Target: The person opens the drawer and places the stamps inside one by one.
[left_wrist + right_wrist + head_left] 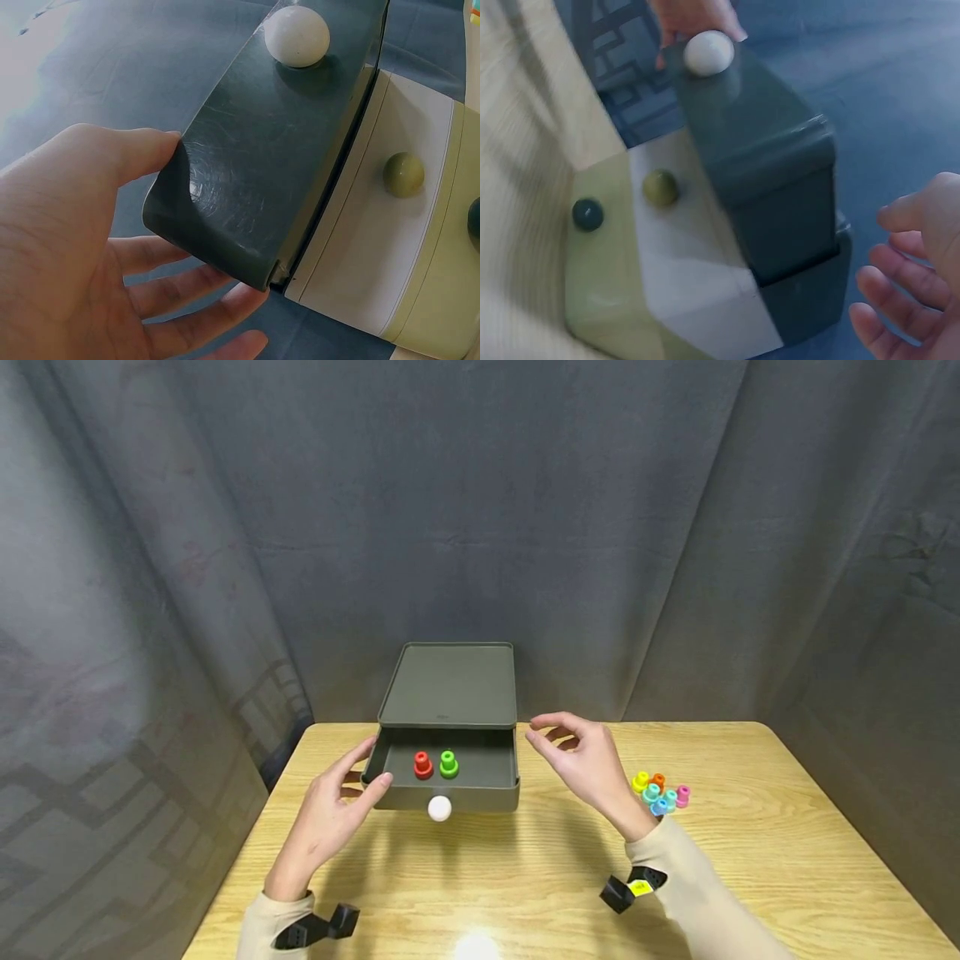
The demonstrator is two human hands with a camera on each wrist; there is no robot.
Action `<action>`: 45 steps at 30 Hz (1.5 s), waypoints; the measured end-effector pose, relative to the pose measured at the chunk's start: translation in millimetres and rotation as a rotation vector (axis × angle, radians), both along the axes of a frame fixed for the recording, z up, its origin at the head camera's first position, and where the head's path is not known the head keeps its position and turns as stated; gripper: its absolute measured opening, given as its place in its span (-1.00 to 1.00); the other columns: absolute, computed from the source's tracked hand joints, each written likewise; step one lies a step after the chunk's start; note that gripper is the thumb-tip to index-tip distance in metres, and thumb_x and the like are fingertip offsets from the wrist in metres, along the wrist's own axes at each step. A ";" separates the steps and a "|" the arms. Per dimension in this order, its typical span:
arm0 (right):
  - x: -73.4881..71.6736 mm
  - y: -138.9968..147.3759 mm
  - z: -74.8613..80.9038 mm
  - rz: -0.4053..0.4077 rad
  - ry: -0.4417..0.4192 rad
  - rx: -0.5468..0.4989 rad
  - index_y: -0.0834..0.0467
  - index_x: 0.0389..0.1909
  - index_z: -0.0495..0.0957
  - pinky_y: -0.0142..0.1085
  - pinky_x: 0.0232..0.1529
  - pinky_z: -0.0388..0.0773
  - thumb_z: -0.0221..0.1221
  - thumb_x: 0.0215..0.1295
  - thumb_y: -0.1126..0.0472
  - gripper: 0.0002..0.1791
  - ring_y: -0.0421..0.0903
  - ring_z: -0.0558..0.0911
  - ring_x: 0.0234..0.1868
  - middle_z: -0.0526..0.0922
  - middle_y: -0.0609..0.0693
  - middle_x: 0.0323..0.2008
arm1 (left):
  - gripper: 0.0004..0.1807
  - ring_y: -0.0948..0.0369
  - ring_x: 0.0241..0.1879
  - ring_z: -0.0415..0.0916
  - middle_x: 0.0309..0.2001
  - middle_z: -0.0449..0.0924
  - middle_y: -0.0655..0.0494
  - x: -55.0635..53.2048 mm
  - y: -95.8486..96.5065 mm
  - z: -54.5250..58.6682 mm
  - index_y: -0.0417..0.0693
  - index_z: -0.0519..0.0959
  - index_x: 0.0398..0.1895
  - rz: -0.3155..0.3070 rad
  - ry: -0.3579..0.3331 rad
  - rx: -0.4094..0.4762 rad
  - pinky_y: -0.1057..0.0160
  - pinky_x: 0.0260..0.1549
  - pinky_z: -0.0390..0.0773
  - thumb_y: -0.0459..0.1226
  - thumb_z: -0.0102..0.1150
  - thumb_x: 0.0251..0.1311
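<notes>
Left hand (330, 814), lower left of centre in the head view: thumb and fingers spread about the near left corner of the top drawer (483, 764), thumb at the front rim, remaining fingers along the outer side; the corner is held between them.

Top drawer, dark grey-green, with white knob (439, 808): centre of the head view, standing out from the cabinet (450, 685); its left side lies at the left fingers, its right side short of the right fingers.

Red peg (423, 767) and green peg (448, 766): both upright inside the top drawer, side by side, right of the left thumb and apart from it.

Right hand (588, 760), right of centre: fingers loosely curved, thumb apart from them, holding nothing; fingertips near the cabinet's right side, with a gap between.

Lower drawers, seen in the left wrist view: white drawer (349, 240) with olive knob (403, 175); pale yellow-green drawer (442, 277), its dark knob (588, 214) at left in the right wrist view.

Loose pegs, one cluster of yellow (640, 782), orange, teal, blue and pink: on the tabletop (787, 827), beyond the right wrist at the right.

Backdrop: grey curtain (480, 527).
</notes>
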State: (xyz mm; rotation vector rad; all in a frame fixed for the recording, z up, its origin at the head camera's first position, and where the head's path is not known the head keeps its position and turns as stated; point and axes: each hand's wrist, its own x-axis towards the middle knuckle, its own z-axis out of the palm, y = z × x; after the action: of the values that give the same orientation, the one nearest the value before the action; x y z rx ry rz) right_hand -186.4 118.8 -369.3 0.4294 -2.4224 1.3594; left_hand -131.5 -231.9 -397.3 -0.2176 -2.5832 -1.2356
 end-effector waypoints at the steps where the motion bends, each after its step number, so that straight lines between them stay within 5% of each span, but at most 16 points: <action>1: 0.2 1.0 -2.8 -0.003 0.009 0.004 0.12 -0.05 0.82 -0.30 -0.15 0.70 0.44 0.35 0.17 -0.80 -0.08 0.76 -0.21 0.85 -0.03 -0.16 | -0.32 -0.04 0.13 0.71 0.48 0.50 -0.15 0.0 -0.1 0.0 -0.02 0.40 0.59 0.001 0.000 0.000 0.25 0.00 0.69 -0.09 0.31 0.48; 31: 15.9 63.1 -80.5 -0.196 -0.104 0.014 0.11 -0.06 0.81 -0.49 -0.22 0.63 0.43 0.37 0.18 -0.82 -0.35 0.69 -0.27 0.85 0.02 -0.13 | -0.31 -0.04 0.12 0.71 0.49 0.49 -0.13 -1.7 0.6 -3.5 -0.03 0.39 0.59 -0.007 0.003 0.002 0.13 0.02 0.73 -0.08 0.32 0.47; 45: 23.0 98.1 -97.1 -0.284 -0.134 0.054 0.15 -0.04 0.81 -0.49 -0.32 0.59 0.41 0.39 0.14 -0.78 -0.41 0.65 -0.34 0.84 0.09 -0.20 | -0.30 -0.03 0.15 0.70 0.49 0.49 -0.10 -0.6 -0.1 -2.9 0.00 0.38 0.60 0.007 -0.010 -0.004 0.25 0.02 0.70 -0.06 0.31 0.47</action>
State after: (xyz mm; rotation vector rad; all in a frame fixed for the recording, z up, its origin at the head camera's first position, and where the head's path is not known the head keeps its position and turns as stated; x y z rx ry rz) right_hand -163.4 216.9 -466.4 0.0031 -2.5140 1.2360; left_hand -132.1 -232.0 -400.2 -0.2026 -2.5929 -1.2328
